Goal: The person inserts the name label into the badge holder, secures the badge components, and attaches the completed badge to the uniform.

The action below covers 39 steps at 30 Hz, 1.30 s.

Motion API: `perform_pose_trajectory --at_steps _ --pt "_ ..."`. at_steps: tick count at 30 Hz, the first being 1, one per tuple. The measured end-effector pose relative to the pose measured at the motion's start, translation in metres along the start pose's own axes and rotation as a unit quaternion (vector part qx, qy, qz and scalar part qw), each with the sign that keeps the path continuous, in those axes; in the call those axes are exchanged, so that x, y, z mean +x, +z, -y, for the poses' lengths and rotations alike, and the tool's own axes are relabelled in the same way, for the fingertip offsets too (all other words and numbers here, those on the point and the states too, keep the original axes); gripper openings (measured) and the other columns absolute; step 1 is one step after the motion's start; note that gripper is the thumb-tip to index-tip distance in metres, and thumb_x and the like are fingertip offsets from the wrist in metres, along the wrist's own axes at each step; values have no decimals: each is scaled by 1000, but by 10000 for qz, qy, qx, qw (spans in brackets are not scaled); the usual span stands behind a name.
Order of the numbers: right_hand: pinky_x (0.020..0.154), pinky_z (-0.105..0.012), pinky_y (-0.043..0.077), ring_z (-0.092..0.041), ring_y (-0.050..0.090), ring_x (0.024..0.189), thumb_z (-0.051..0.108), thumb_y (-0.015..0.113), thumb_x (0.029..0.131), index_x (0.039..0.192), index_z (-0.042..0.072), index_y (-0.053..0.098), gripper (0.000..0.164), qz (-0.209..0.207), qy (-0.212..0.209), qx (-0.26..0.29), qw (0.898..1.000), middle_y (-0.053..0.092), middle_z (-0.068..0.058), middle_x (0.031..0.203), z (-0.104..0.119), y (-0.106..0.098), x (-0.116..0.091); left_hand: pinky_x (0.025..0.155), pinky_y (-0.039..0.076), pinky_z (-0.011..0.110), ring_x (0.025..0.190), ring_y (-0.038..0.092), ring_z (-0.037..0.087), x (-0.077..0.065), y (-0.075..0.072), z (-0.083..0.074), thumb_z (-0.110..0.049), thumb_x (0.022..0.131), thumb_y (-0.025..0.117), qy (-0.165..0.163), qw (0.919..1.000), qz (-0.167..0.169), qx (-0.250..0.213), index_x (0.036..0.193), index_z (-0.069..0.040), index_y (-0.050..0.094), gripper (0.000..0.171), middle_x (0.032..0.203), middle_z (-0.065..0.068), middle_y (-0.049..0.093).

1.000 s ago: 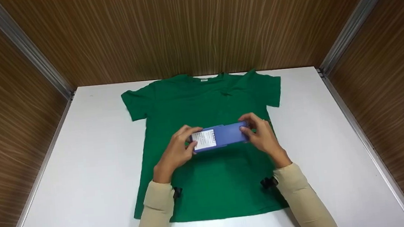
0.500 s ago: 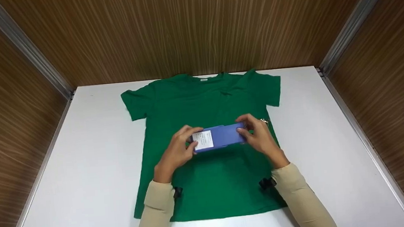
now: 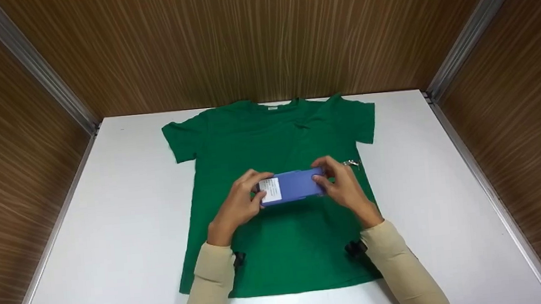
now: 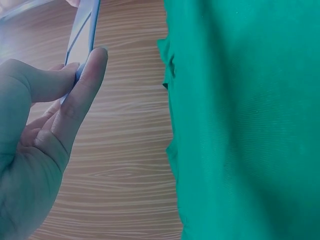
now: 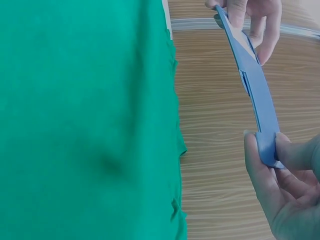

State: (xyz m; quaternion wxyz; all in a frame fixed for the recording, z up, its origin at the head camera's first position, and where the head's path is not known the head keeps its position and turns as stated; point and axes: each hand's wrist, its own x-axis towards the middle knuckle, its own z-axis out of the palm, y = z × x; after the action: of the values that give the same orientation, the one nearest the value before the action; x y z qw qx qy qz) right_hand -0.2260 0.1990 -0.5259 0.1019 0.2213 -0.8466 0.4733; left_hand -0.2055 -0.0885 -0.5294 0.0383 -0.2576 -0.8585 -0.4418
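Observation:
A flat blue sliding card holder [image 3: 298,185] with a white printed card [image 3: 270,189] showing at its left end is held level above a green T-shirt [image 3: 284,249]. My left hand [image 3: 238,199] pinches the card end between thumb and fingers; the left wrist view shows that hand [image 4: 50,110] on the thin edge. On the plain blue end, my right hand [image 3: 344,184] has its thumb on the face and fingers behind. Seen edge-on in the right wrist view, the holder [image 5: 260,95] spans both hands. A small silvery metal piece [image 3: 351,163] shows just beyond the right hand.
The T-shirt lies spread face up on a white table [image 3: 110,225], its collar toward the back. Wood-grain panels [image 3: 260,40] stand at the back and both sides, with metal strips [image 3: 480,26] at the corners.
My right hand has moved left, sliding the blue part over the card, so less of the white card shows. The silvery piece has come into view. The left hand stays nearly still.

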Motion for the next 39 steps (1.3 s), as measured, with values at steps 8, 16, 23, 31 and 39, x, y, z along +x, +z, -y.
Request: perform_pose_trajectory --at_steps 8,16,23,31,39 --pt "70 -32 55 -21 67 78 4 70 97 119 -2 67 24 119 -143 5 9998 74 -15 99 -1 -4 1 88 56 43 98 61 20 -2 0 0 -2 101 62 12 10000 -65 13 140 -11 63 40 125 12 63" --pt "63 -28 56 -23 70 73 4 70 96 120 -2 66 25 214 -138 -114 9996 72 -15 90 -3 -8 0 89 56 42 99 62 20 -1 0 -1 -3 102 62 25 10000 -57 -8 141 -11 63 40 125 12 63" --pt "63 -22 55 -24 71 74 2 72 94 119 0 67 25 182 -101 -109 9997 72 -16 90 -2 -8 1 87 56 44 97 61 20 -1 0 0 -2 101 62 36 10000 -34 6 141 -10 62 41 125 12 62" --pt "57 -17 52 -24 70 74 2 69 97 121 -2 67 24 264 -27 -51 9996 72 -17 91 2 -9 2 83 56 34 96 62 18 1 -1 0 -2 102 61 45 10000 -66 55 141 -11 62 41 125 11 62" --pt "55 -18 52 -23 69 69 2 70 96 119 0 68 23 162 -107 13 9998 73 -16 89 0 -6 1 89 56 41 99 62 20 0 -2 1 -2 102 61 23 10000 -56 2 140 -10 62 40 125 12 63"
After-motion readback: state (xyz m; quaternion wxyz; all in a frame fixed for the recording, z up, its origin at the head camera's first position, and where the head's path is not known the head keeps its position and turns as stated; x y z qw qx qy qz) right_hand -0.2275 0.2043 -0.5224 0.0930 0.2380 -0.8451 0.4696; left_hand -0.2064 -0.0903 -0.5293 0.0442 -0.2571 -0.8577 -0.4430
